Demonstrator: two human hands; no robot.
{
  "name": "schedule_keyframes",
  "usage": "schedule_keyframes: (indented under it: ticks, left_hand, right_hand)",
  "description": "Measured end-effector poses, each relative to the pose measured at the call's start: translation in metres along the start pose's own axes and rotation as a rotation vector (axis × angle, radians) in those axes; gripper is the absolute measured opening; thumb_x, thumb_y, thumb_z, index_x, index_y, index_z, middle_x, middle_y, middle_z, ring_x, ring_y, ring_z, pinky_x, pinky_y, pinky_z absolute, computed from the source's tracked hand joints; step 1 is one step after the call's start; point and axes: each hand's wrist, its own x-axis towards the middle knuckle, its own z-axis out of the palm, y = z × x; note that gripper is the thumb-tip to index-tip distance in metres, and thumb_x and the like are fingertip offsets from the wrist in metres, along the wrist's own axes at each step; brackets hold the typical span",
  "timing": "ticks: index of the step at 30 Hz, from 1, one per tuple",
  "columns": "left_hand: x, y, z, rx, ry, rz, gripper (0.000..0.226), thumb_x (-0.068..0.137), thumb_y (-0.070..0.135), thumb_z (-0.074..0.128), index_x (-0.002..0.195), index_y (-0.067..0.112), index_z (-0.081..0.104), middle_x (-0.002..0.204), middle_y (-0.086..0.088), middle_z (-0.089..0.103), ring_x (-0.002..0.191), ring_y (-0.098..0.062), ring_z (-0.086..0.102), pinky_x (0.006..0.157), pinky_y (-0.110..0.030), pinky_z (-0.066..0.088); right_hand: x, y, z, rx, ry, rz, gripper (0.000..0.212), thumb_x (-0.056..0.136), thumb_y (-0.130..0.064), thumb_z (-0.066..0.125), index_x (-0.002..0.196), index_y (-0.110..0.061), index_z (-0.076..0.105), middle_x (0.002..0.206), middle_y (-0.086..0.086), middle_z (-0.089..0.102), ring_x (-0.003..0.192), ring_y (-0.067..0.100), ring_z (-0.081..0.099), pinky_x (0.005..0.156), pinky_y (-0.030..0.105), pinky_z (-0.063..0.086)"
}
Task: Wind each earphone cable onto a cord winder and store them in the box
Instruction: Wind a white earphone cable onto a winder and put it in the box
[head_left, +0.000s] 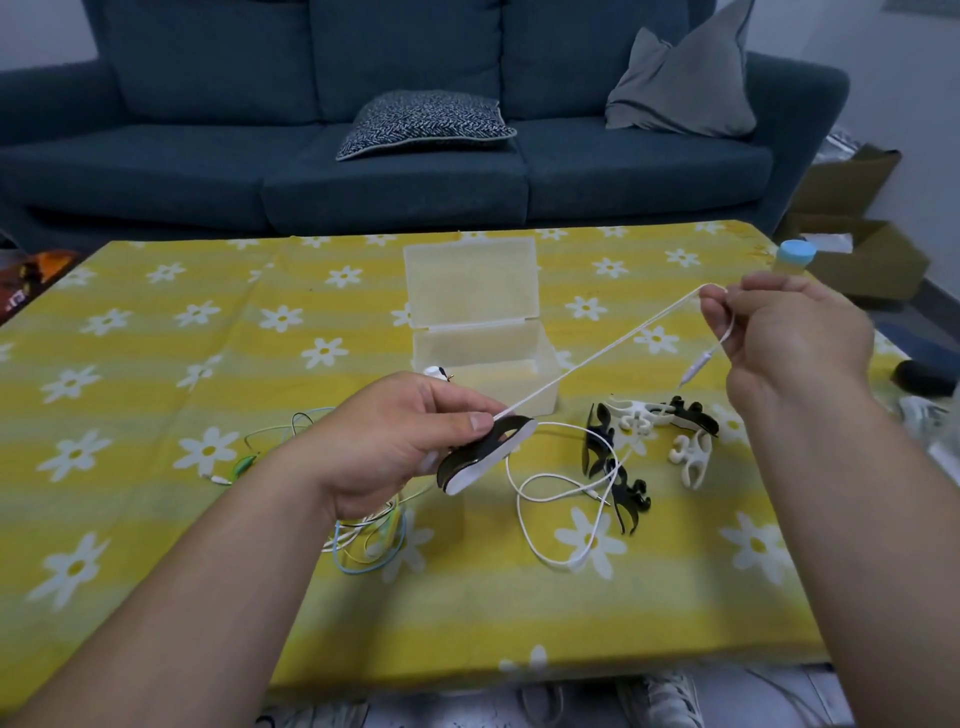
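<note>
Stage: early, by judgement.

- Left hand (400, 441): clamped on a black-and-white winder (488, 454), thumb pressing the white cable (602, 351) onto its upper end.
- Right hand (795, 338): fingers pinched on the same cable, raised to the right, line taut between the two hands; inline remote hanging just below the pinch.
- Rest of cable: slack loops on the table (467, 623), plug lying among them near the spare winders (649, 415).
- Turns on the winder: few or none visible.
- Box (467, 343): behind the left hand, lid up, seemingly nothing stored yet.
- Left to do: wind this cable, then the green and blue cables (363, 540) heaped under the left wrist, then store all.

Hard to make out:
- box contents, blurred by translucent walls
- small white object (435, 372) at the box's near-left corner, perhaps an earbud
- number of cables in the heap
- count of spare winders, overlapping
</note>
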Motion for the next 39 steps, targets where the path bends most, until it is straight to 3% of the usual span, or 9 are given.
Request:
schedule_keyframes:
  ticks: [3,7,12,18,21,23,26,30,39]
  left_hand:
    - [-0.004,0.002,-0.004,-0.016,-0.025,-0.026,0.024,0.090,0.007,0.059,0.108,0.005,0.074,0.101,-0.020,0.072,0.086,-0.023,0.061,0.063,-0.017,0.052]
    - [-0.006,0.002,-0.007,-0.007,-0.062,-0.056,0.024,0.095,0.003,0.054,0.106,0.006,0.074,0.099,-0.021,0.072,0.098,-0.032,0.069,0.080,-0.040,0.057]
    - [-0.008,0.007,-0.004,0.006,0.071,-0.048,0.021,0.094,0.002,0.056,0.105,0.007,0.074,0.081,-0.010,0.072,0.063,-0.015,0.066,0.051,-0.027,0.056]
    - [-0.008,0.008,-0.001,-0.016,0.159,-0.009,0.019,0.093,0.001,0.059,0.103,0.008,0.074,0.078,-0.005,0.071,0.060,-0.012,0.062,0.048,-0.025,0.052]
    - [-0.005,0.009,0.003,-0.012,0.192,0.017,0.020,0.093,0.001,0.060,0.095,0.012,0.076,0.078,-0.005,0.071,0.066,-0.016,0.060,0.050,-0.026,0.053]
    - [-0.004,0.009,0.006,-0.020,0.209,0.043,0.021,0.093,0.001,0.060,0.092,0.013,0.076,0.077,-0.005,0.070,0.072,-0.023,0.054,0.050,-0.026,0.054]
    - [-0.004,0.010,0.009,-0.027,0.226,0.103,0.022,0.093,0.000,0.059,0.098,0.012,0.077,0.067,-0.004,0.062,0.060,-0.019,0.046,0.051,-0.026,0.053]
    - [-0.004,0.010,0.012,-0.070,0.285,0.172,0.019,0.092,0.000,0.061,0.105,0.008,0.073,0.054,-0.003,0.053,0.048,-0.012,0.047,0.055,-0.031,0.058]
    - [-0.011,0.014,0.008,-0.155,0.148,0.240,0.032,0.088,-0.009,0.059,0.116,0.006,0.064,0.075,-0.002,0.068,0.053,-0.015,0.056,0.061,-0.036,0.057]
  right_hand:
    - [0.009,-0.001,-0.006,-0.035,0.025,0.003,0.019,0.088,0.014,0.055,0.090,-0.004,0.061,0.096,0.017,0.064,0.077,0.023,0.073,0.068,0.022,0.059]
    - [0.016,0.001,-0.012,-0.068,0.038,0.010,0.023,0.087,0.013,0.054,0.081,-0.008,0.059,0.097,0.017,0.064,0.074,0.021,0.072,0.063,0.018,0.055]
    - [0.031,0.008,-0.017,-0.226,0.046,0.089,0.021,0.090,0.009,0.053,0.081,-0.009,0.060,0.095,0.017,0.064,0.067,0.020,0.069,0.053,0.019,0.052]
    - [0.021,0.021,-0.022,-1.476,-0.166,-0.142,0.020,0.086,-0.006,0.058,0.100,-0.007,0.072,0.106,0.015,0.070,0.085,0.034,0.063,0.072,0.040,0.052]
    - [-0.019,0.016,-0.003,-1.163,-0.470,-0.336,0.030,0.089,-0.007,0.062,0.114,-0.021,0.069,0.118,-0.004,0.067,0.092,0.011,0.061,0.076,0.022,0.045]
    - [-0.053,0.014,0.010,-0.799,-0.820,-0.216,0.030,0.091,-0.005,0.063,0.117,-0.020,0.068,0.113,-0.008,0.071,0.094,-0.002,0.064,0.075,0.006,0.045]
    - [-0.076,0.028,0.021,-0.660,-1.092,-0.091,0.029,0.091,-0.014,0.066,0.120,-0.016,0.065,0.106,0.003,0.074,0.095,0.006,0.068,0.084,0.014,0.050]
    - [-0.077,0.045,0.026,-0.687,-1.050,-0.128,0.018,0.088,-0.018,0.072,0.106,-0.018,0.071,0.099,0.022,0.071,0.088,0.034,0.068,0.094,0.049,0.053]
    - [-0.068,0.042,0.028,-0.448,-1.014,0.082,0.012,0.090,-0.002,0.064,0.100,-0.001,0.071,0.083,0.010,0.072,0.070,0.021,0.058,0.069,0.027,0.053]
